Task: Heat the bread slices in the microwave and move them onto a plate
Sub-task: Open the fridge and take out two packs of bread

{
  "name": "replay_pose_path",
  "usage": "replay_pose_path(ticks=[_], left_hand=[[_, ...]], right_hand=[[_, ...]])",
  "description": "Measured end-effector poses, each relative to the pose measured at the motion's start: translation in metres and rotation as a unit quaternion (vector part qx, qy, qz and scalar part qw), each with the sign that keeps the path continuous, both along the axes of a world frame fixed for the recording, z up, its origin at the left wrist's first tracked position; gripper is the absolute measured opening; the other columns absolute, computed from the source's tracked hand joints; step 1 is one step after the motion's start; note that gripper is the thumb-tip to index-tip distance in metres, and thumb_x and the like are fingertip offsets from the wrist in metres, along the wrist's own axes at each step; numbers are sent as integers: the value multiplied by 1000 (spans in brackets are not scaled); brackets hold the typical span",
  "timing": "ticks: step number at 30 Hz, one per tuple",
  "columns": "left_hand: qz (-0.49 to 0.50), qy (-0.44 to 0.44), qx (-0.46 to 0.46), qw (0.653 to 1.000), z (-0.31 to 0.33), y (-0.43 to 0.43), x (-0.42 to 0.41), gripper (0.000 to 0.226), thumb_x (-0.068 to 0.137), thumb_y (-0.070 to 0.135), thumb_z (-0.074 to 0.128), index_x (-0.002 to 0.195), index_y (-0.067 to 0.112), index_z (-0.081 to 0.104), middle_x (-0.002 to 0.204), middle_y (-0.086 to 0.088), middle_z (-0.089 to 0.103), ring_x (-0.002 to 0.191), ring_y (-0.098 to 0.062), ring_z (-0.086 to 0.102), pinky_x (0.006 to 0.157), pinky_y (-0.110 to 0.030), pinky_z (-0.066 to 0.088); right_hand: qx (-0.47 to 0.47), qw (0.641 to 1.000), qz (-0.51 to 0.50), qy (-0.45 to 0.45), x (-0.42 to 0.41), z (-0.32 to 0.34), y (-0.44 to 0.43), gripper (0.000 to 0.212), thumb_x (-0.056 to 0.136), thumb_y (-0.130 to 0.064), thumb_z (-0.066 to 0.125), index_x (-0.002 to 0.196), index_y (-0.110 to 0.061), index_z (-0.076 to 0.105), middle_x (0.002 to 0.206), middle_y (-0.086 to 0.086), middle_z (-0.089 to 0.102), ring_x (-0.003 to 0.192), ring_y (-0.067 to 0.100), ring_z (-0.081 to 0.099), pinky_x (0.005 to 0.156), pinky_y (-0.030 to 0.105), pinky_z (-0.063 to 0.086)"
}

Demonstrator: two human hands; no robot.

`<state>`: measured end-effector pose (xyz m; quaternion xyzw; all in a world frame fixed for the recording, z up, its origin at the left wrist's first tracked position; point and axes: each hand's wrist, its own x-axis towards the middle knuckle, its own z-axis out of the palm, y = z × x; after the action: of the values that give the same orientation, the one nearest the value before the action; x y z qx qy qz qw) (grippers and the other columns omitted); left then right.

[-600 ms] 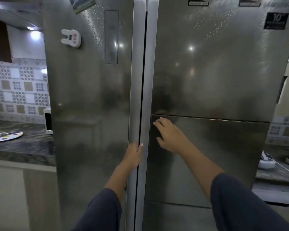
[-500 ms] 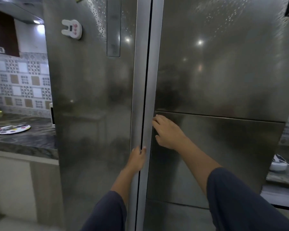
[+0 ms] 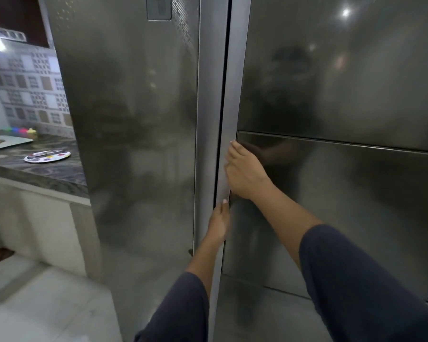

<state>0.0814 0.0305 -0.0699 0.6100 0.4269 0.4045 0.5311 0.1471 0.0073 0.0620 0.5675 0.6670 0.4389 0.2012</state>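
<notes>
A steel two-door fridge fills the view, both doors closed. My right hand (image 3: 244,175) curls its fingers around the vertical edge strip of the right door (image 3: 331,206), just below the panel seam. My left hand (image 3: 219,223) sits lower on the same strip, fingers tucked into the dark gap between the doors and hidden there, thumb on the front. A white plate (image 3: 47,156) with coloured spots lies on the counter at left. No bread or microwave is in view.
The left fridge door (image 3: 139,144) stands beside a dark marble counter (image 3: 47,176) with pale cabinets below. A flat light tray (image 3: 9,140) and small coloured items lie farther back by the tiled wall. Pale floor tiles show at the lower left.
My right hand slid left from lying flat on the door panel and now wraps the door's edge strip. My left hand stayed at the seam. The view moved closer and tipped down.
</notes>
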Motion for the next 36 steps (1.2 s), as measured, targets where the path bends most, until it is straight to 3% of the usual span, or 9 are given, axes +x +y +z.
replay_pose_path(ticks=[4, 8, 13, 15, 17, 23, 28, 32, 36], left_hand=[[-10, 30, -8, 999, 4, -3, -3, 52, 101, 38, 18, 143, 9, 27, 148, -11, 34, 136, -25, 32, 107, -30, 26], [-13, 13, 4, 1000, -4, -8, -8, 52, 100, 39, 21, 143, 12, 28, 148, -8, 34, 138, -22, 31, 107, -28, 25], [-37, -24, 68, 997, -13, -39, -33, 39, 101, 30, 30, 126, 9, 50, 118, 3, 50, 115, -12, 46, 90, -21, 33], [-75, -13, 68, 995, -16, -56, -46, 27, 99, 33, 34, 109, 17, 54, 107, 2, 55, 103, -14, 52, 83, -21, 38], [-112, 4, 57, 992, -13, -77, -61, 25, 94, 40, 41, 94, 18, 54, 92, 0, 57, 91, -16, 53, 79, -27, 40], [-216, 76, 222, 948, 7, -144, -108, 22, 93, 12, 49, 109, 2, 61, 104, -15, 66, 91, -19, 59, 79, -19, 43], [-177, -19, 311, 934, 29, -182, -137, 10, 92, 12, 50, 92, 16, 60, 82, 7, 59, 74, 1, 57, 67, -11, 46], [-143, -66, 304, 940, 49, -185, -130, 16, 92, 13, 51, 105, 9, 59, 103, -6, 61, 89, -13, 59, 80, -20, 46], [-177, -48, 280, 942, 62, -194, -107, 35, 94, 19, 49, 127, 8, 45, 128, -10, 44, 114, -24, 49, 98, -37, 44]], right_hand=[[8, 999, -38, -11, -8, -3, -3, 48, 98, -31, 27, 135, -5, 44, 151, 16, 30, 143, 32, 15, 118, 43, -2], [28, 999, -41, 11, -18, -10, -16, 52, 98, -31, 26, 139, -2, 37, 151, 17, 28, 143, 32, 15, 118, 42, -2], [47, 996, -51, 59, -37, -20, -55, 56, 96, -29, 26, 141, 3, 28, 151, 18, 26, 144, 30, 10, 119, 39, -4], [84, 989, -45, 109, -50, -23, -78, 53, 89, -21, 25, 128, 3, 50, 139, 18, 47, 138, 28, 32, 119, 39, 16], [108, 981, -38, 157, -61, -25, -104, 53, 74, -18, 27, 95, 0, 72, 108, 14, 69, 114, 26, 59, 107, 39, 40], [156, 968, -69, 183, -79, -33, -189, 41, 68, -17, 36, 81, -1, 72, 96, 15, 70, 105, 28, 64, 104, 39, 29], [235, 939, -41, 248, -90, -36, -266, 28, 77, -19, 41, 91, -11, 63, 99, 9, 65, 104, 25, 60, 107, 36, 28], [318, 919, 1, 235, -96, -27, -313, 27, 82, -18, 49, 109, -12, 52, 117, 12, 57, 118, 28, 51, 100, 38, 34], [334, 928, -7, 165, -96, 0, -345, 38, 77, -15, 52, 114, -10, 56, 125, 8, 52, 120, 25, 43, 99, 38, 34]])
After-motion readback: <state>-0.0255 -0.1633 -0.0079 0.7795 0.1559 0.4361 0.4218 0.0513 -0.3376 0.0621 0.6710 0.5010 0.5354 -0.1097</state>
